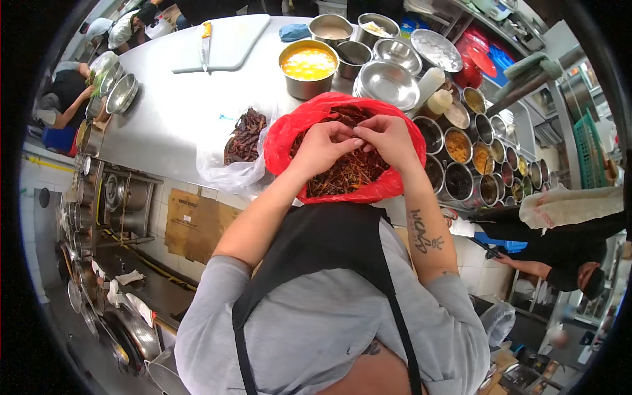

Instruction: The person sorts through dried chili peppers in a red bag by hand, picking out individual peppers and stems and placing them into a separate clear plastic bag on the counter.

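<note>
Bits (349, 176) in our bag (279, 139) look light, crisp, best held midway; above it, left hand (322, 146) nears right hand (391, 139), but if fingers grip, we can't tell.

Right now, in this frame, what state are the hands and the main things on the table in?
Red bag: open, filled with dried reddish-brown pieces
Left hand: fingers bent, over the red bag
Right hand: fingers bent, over the red bag; whether it holds anything, unclear
Clear bag: open, dark pieces showing
Pot: uncovered, yellow liquid inside
Knife: lying on the cutting board
Metal bowls: stacked
</note>
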{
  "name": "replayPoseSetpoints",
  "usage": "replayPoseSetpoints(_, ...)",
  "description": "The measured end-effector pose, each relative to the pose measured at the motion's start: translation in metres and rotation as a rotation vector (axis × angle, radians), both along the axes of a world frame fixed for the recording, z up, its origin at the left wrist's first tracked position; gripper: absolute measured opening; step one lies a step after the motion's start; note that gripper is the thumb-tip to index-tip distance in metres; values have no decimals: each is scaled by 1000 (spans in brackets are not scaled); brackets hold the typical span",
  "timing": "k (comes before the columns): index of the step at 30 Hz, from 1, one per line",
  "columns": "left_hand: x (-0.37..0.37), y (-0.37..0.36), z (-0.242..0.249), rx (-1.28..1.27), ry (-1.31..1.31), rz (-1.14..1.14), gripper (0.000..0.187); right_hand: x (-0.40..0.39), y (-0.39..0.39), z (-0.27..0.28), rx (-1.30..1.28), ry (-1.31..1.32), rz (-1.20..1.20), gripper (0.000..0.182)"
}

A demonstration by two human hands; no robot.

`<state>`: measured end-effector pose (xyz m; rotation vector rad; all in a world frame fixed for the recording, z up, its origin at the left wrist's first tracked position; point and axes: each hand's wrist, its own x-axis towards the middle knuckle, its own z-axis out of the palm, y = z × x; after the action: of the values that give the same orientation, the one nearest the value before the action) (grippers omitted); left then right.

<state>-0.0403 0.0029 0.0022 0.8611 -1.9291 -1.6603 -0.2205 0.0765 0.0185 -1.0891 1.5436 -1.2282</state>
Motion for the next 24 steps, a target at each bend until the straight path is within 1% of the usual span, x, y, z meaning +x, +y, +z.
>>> replayPoseSetpoints(2,0,1,5,-52,-27,30,26,4,1,-3,-40,-28,-19,17)
replayPoseSetpoints(3,0,2,5,-61,-36,46,22,5,2,-3,-20,10,-19,17)
replayPoseSetpoints(6,1,2,8,-251,-111,31,17,8,6,-9,-81,59,-56,16)
replayPoseSetpoints(7,2,3,9,-232,-96,1,15,9,9,-6,-50,20,-27,14)
replayPoseSetpoints(10,7,1,14,-178,-44,-94,11,2,17,-6,-8,-349,96,10)
replayPoseSetpoints(13,13,-4,17,-108,32,-205,10,10,27,4,24,-650,148,9)
replayPoseSetpoints(15,16,-5,17,-26,92,-273,11,15,33,11,58,-720,124,10)
replayPoseSetpoints(16,16,-5,12,-38,102,-259,12,17,34,13,73,-755,113,10)
replayPoseSetpoints(18,13,-5,2,-65,121,-232,14,18,32,4,-9,-516,41,9)
replayPoseSetpoints(19,11,-1,1,61,185,-168,14,18,31,0,-50,-397,4,9)
replayPoseSetpoints(21,7,11,1,314,309,-39,16,16,31,-5,-30,-306,29,10)
replayPoseSetpoints(24,6,17,-5,470,336,-5,13,16,33,-13,12,-149,78,10)
